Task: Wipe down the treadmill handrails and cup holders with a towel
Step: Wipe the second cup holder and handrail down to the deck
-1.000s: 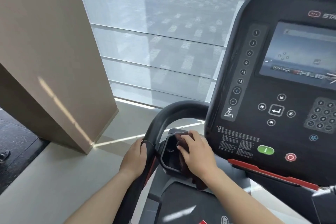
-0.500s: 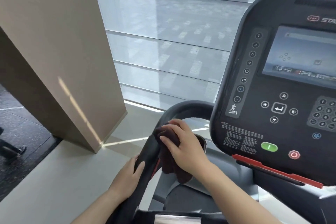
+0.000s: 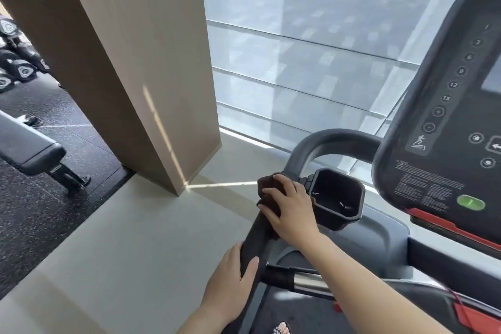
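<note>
A dark brown towel (image 3: pixel 267 187) is bunched around the black left handrail (image 3: pixel 256 238) of the treadmill. My right hand (image 3: pixel 291 210) presses the towel against the rail, fingers wrapped over it, just left of the square black cup holder (image 3: pixel 337 198). The cup holder stands uncovered, nothing visible inside it. My left hand (image 3: pixel 233 283) grips the same rail lower down, nearer to me. The rail curves up and right behind the console (image 3: pixel 444 127).
A beige pillar (image 3: pixel 141 62) rises at the left, on a pale floor ledge (image 3: pixel 122 252). Beyond it sit a black padded bench (image 3: pixel 29 149) and dumbbells (image 3: pixel 16 65) on dark flooring. A window with blinds (image 3: pixel 311 49) fills the back.
My right hand has drawn the towel out of the cup holder and onto the handrail, leftward. My left hand slid down the rail. The view turned left and down.
</note>
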The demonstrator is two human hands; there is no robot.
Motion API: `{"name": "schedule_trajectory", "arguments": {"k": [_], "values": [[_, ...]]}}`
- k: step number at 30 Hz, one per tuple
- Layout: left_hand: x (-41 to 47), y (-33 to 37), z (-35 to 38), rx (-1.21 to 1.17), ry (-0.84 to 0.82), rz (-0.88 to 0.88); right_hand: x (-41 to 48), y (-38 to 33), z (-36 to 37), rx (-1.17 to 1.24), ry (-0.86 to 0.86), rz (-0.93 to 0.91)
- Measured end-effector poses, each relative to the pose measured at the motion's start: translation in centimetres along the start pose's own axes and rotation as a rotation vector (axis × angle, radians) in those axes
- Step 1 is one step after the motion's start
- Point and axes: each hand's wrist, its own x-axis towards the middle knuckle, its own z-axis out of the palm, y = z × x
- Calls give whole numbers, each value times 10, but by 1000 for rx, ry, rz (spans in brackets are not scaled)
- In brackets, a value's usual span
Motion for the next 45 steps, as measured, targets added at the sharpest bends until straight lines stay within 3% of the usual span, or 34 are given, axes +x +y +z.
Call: {"name": "schedule_trajectory", "arguments": {"k": [9,17,22,28,33,39,45], "values": [[5,0,0,-3,-7,19,13,10,-7,-77,-102,13],[3,6,-2,10,-36,-55,16,10,6,32,22,70],[3,7,-1,-1,-39,-56,-4,9,15,50,19,-103],[2,6,-1,11,-44,-74,18,7,14,-26,-5,-68],[1,5,-2,-34,-30,-67,-10,4,20,10,-3,-232],[-14,4,-2,120,64,-57,0,-10,13,-97,-27,-69],[-76,-24,-12,132,77,-16,-63,-51,29,-90,-28,-182]]}}
